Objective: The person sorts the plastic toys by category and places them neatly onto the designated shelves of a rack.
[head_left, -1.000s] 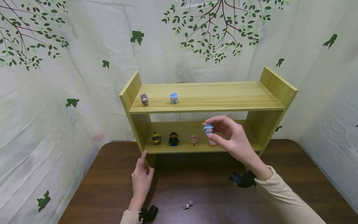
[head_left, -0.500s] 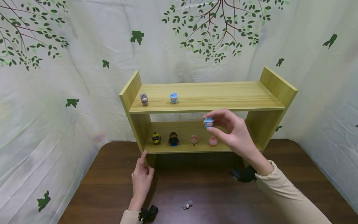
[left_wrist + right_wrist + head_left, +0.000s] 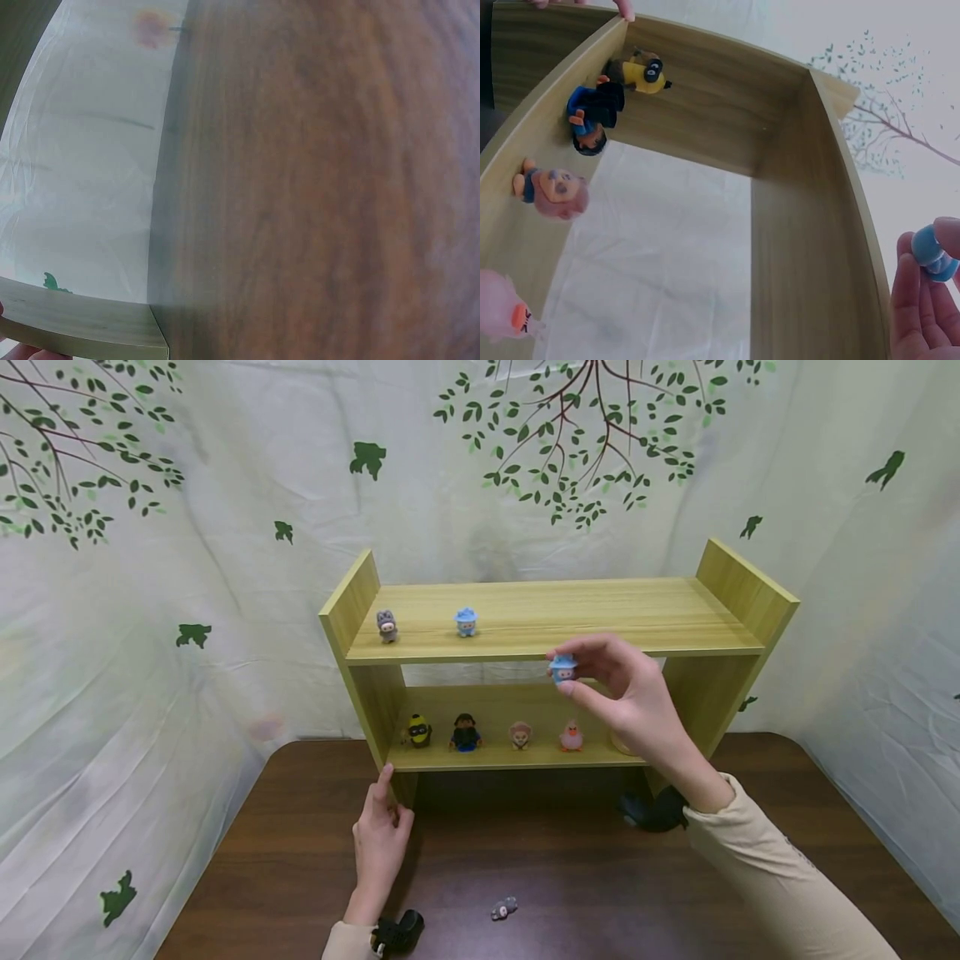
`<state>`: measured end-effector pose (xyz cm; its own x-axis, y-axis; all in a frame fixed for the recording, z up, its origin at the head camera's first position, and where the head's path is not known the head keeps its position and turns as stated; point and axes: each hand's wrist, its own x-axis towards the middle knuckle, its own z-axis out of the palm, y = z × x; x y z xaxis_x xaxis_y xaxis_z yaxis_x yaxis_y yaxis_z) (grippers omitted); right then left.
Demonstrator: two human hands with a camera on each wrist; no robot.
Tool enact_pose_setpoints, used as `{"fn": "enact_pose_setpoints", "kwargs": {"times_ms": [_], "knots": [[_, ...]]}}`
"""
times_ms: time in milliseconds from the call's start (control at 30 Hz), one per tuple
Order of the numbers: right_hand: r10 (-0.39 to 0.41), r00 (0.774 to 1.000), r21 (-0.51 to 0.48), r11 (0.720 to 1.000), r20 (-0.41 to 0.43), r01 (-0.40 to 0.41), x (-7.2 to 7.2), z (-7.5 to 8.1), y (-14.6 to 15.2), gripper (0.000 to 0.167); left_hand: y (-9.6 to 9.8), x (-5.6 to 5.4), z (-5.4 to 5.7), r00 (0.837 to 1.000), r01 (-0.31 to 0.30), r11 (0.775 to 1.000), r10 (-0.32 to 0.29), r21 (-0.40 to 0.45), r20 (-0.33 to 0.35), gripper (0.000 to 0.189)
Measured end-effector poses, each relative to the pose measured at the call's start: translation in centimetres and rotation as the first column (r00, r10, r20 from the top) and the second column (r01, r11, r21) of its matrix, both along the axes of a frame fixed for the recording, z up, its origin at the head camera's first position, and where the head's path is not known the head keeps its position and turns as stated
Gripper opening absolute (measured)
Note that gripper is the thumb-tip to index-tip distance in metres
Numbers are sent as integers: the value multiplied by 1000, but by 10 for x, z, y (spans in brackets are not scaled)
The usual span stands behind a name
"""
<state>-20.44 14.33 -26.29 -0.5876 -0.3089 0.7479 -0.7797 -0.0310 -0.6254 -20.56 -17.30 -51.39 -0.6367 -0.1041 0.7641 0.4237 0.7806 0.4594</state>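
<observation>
My right hand (image 3: 626,689) pinches a small toy figurine in a blue hat (image 3: 563,668) between thumb and fingers, just below the front edge of the upper board. The same blue figurine (image 3: 928,251) shows at the right of the right wrist view. My left hand (image 3: 381,839) touches the lower left front corner of the wooden shelf (image 3: 487,760) with a straight index finger. On the lower board stand a yellow-and-black figurine (image 3: 418,732), a dark-haired one (image 3: 466,733), a pinkish-brown one (image 3: 521,736) and a pink duck (image 3: 572,737).
A grey figurine (image 3: 386,627) and another blue-hatted figurine (image 3: 466,622) stand on the top board's left half. One more grey figurine (image 3: 504,908) lies on the dark wooden table (image 3: 570,877). A beige thing (image 3: 621,745) is mostly hidden behind my right wrist. Leaf-printed cloth (image 3: 225,468) hangs behind.
My right hand has risen with the blue-hatted figurine, from before the lower board to near the upper board's edge, uncovering the pink duck. The left hand has kept still.
</observation>
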Motion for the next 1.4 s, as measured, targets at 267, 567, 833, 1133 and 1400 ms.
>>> {"fn": "enact_pose_setpoints", "kwargs": {"times_ms": [267, 567, 833, 1133, 1400], "knots": [[-6, 1000, -8, 1000, -9, 6, -3, 9, -1, 32, 0, 0, 1, 1000, -2, 1000, 2, -3, -5, 89], [-23, 1000, 0, 1000, -16, 23, -7, 17, -2, 31, 1, 0, 1, 1000, -2, 1000, 2, 2, 11, 89], [-63, 998, 43, 997, -20, 64, -12, 26, -2, 24, 0, 0, 1, 1000, -2, 1000, 2, 1, 0, 89], [-100, 995, 105, 990, 4, 99, -21, 35, 0, 23, 1, 1, 1, 1000, -3, 1000, 3, 0, 3, 89], [-165, 986, 146, 976, 9, 162, -26, 38, -1, 21, 1, 1, 2, 1000, -2, 1000, 2, -4, 4, 90]]}}
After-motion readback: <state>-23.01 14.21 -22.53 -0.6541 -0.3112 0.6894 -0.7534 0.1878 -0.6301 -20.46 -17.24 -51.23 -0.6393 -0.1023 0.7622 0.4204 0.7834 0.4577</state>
